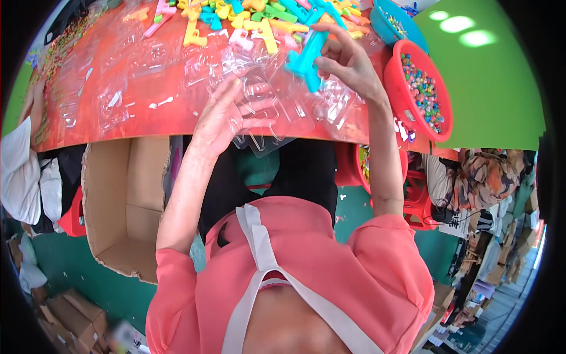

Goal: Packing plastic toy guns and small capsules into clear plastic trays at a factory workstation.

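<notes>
My right hand (pixel 356 68) pinches a bright blue plastic toy gun (pixel 308 61) between thumb and fingers, holding it tilted above the table. My left hand (pixel 219 121) has its fingers spread at a clear plastic blister shell (pixel 289 112), which sticks out past the table's near edge. The fingers touch or overlap the shell; its transparency hides the exact contact. More clear shells (pixel 147 59) lie scattered left of that hand. Beyond both hands is a pile of toy guns (pixel 244 17) in yellow, green, blue, orange and pink.
A red basin (pixel 439 127) of small colourful balls stands at the table's right, with a blue basin (pixel 413 29) behind it. Below the red table (pixel 177 112), an open cardboard box (pixel 124 236) is at my left. Another person's arm (pixel 36 106) rests at the far left.
</notes>
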Action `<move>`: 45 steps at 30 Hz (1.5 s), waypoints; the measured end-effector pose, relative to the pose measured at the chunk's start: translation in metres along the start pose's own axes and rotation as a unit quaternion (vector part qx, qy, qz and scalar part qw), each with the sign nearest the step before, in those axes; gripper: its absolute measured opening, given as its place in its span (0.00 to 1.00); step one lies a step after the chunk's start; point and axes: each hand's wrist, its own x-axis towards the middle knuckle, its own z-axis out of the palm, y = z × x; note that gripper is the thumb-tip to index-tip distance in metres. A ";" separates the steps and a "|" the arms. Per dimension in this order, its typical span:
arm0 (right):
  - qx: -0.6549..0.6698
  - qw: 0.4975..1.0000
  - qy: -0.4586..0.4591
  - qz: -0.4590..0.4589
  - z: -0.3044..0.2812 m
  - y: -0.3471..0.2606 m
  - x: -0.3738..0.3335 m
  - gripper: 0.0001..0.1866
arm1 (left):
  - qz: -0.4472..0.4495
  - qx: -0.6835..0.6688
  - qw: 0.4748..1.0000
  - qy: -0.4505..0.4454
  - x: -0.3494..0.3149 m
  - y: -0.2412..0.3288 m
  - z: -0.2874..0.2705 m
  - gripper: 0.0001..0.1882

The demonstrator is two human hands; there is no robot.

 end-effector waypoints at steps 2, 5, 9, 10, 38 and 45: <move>0.024 0.998 -0.047 0.031 0.009 -0.004 -0.009 0.27 | -0.011 0.002 1.000 -0.018 -0.008 -0.004 -0.003 0.27; 0.003 0.987 -0.159 0.027 0.025 -0.010 -0.014 0.27 | -0.023 -0.027 0.999 0.014 -0.018 -0.009 -0.005 0.21; -0.262 0.943 -0.186 -0.082 0.068 -0.015 -0.027 0.29 | -0.017 -0.005 1.000 0.026 -0.030 -0.021 -0.003 0.24; -0.283 0.943 -0.153 -0.079 0.084 -0.020 -0.034 0.29 | -0.003 0.016 0.999 0.041 -0.034 -0.027 -0.002 0.24; -0.238 0.945 0.163 0.155 0.129 -0.026 -0.143 0.15 | -0.041 0.000 0.998 0.037 -0.072 -0.079 0.004 0.31; -0.043 0.976 0.114 0.182 0.156 -0.011 -0.111 0.17 | 0.014 0.042 0.998 0.037 -0.092 -0.043 -0.021 0.31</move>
